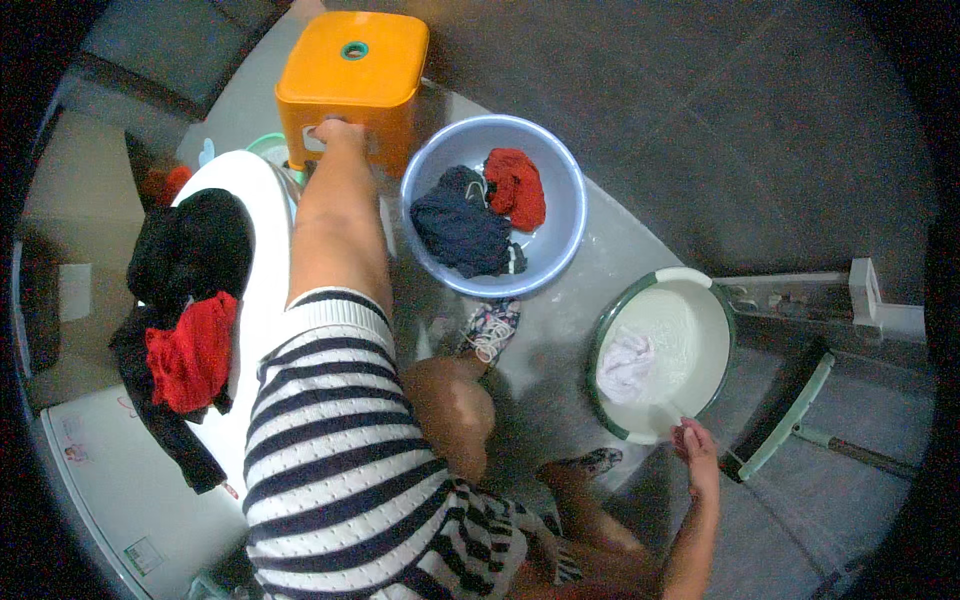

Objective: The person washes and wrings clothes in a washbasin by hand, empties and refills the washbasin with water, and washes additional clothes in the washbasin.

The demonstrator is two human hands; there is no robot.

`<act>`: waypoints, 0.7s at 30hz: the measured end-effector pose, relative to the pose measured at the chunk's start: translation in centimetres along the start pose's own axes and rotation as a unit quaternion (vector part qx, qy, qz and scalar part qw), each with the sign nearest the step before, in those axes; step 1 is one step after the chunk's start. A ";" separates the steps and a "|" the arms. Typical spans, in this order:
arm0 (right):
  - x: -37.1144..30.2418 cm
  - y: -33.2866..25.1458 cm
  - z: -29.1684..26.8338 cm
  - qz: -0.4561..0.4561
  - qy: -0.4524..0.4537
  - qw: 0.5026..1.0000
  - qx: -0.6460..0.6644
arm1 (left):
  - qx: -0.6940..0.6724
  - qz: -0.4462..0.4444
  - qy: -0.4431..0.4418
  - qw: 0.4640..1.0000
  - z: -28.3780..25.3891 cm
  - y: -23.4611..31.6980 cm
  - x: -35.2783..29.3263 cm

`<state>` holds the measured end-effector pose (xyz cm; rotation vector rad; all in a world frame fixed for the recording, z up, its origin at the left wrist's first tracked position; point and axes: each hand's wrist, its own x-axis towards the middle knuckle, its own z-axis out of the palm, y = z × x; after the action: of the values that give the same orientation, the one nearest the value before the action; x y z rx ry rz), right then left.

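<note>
My left hand (pixel 338 132) reaches far forward and grips the side slot of an orange plastic stool (pixel 352 68). My right hand (pixel 696 446) is low on the right, its fingers closed on the near rim of a white basin with a green edge (pixel 606 330). That basin holds milky water and a pale cloth (pixel 627 366). Between the two hands stands a blue basin (pixel 560 170) holding a dark blue garment (pixel 462 232) and a red one (pixel 517 186).
Black clothes (pixel 190 250) and red clothes (pixel 192 352) are piled on a white rounded surface (pixel 262 300) at my left. A green-edged long-handled tool (pixel 790 410) lies right of the white basin. My sandalled feet (pixel 490 328) rest on the wet grey floor.
</note>
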<state>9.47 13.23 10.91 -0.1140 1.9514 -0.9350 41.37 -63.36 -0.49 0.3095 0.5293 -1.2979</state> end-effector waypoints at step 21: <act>-0.7 0.6 1.8 0.025 -0.039 0.998 0.031 | 0.441 0.171 -0.109 0.874 -0.8 2.2 -2.9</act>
<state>11.39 12.92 10.56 -0.0642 1.8444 -0.9422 42.81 -60.00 0.17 0.9549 -0.3457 -1.1324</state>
